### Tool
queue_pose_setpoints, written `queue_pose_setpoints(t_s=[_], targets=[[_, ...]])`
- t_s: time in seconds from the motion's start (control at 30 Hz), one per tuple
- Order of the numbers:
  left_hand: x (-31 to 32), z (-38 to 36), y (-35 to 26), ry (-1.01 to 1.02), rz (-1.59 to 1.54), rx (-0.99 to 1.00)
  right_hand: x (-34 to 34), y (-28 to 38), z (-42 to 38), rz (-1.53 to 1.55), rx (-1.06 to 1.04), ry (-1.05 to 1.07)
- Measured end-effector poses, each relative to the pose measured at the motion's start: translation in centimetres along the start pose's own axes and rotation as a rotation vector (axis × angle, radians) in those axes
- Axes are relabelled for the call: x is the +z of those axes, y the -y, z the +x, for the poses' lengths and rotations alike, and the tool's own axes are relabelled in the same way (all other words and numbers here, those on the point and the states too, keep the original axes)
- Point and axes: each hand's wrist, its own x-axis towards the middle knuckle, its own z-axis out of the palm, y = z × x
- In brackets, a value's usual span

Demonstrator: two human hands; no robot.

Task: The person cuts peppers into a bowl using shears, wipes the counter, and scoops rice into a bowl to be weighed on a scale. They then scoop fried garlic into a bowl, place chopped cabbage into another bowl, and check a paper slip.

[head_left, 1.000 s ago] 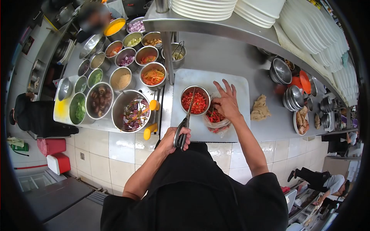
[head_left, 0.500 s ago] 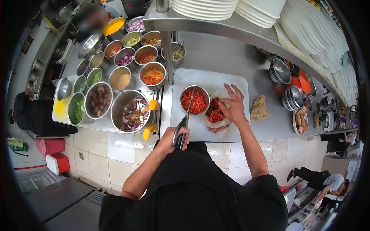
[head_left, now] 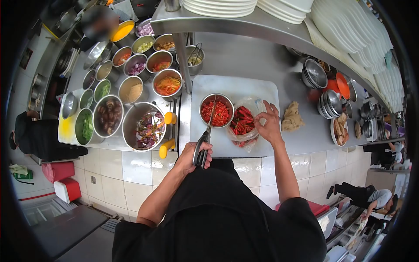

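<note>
My left hand (head_left: 196,156) is closed around the black handles of a pair of scissors (head_left: 203,148). The blades reach into a round metal bowl (head_left: 217,94) of chopped red chillies (head_left: 218,114). Beside that bowl, a clear plastic bag (head_left: 248,144) holds whole red chillies (head_left: 242,121). At the bag's right edge is my right hand (head_left: 269,124), thumb and index finger pinched on what looks like the bag's plastic, the other fingers raised. Bowl and bag both rest on a white cutting board (head_left: 203,144).
Metal pots of cut vegetables, including a large one (head_left: 126,138) with yellow-covered handles, crowd the left. A crumpled cloth (head_left: 292,117) and stacked metal bowls (head_left: 315,74) lie right. A shelf with white plates (head_left: 220,8) overhangs. Other people are at the far left, top left and right.
My right hand has shifted slightly down and right, and the bag is spread wider, showing more of the chillies. The scissors stay in my left hand with their blades over the bowl.
</note>
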Motion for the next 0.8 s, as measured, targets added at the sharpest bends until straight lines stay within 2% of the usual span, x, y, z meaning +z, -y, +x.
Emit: queue_pose_setpoints(t_s=[0.13,0.37,0.47,0.53,0.63,0.77,0.8], targets=[[0.0,0.0,0.0,0.004,0.004,-0.002,0.6,-0.2,0.0,0.016,0.103,0.004],[0.1,-0.1,0.1,-0.009,0.015,0.010,0.9,0.2,0.1,0.000,0.134,-0.008],[0.0,-0.1,0.2,-0.008,0.012,0.017,0.0,1.7,0.2,-0.119,0.026,-0.020],[0.0,0.0,0.3,-0.002,0.012,0.016,-0.1,2.4,0.6,-0.130,-0.139,-0.066],[0.0,0.2,0.4,-0.001,0.009,0.020,-0.5,2.9,1.1,-0.181,-0.183,-0.006],[0.1,0.0,0.4,-0.017,0.012,0.023,-0.8,3.6,1.7,-0.124,-0.213,-0.029],[0.1,0.0,0.3,-0.017,0.013,0.023,-0.6,3.2,1.8,-0.176,-0.275,0.007]])
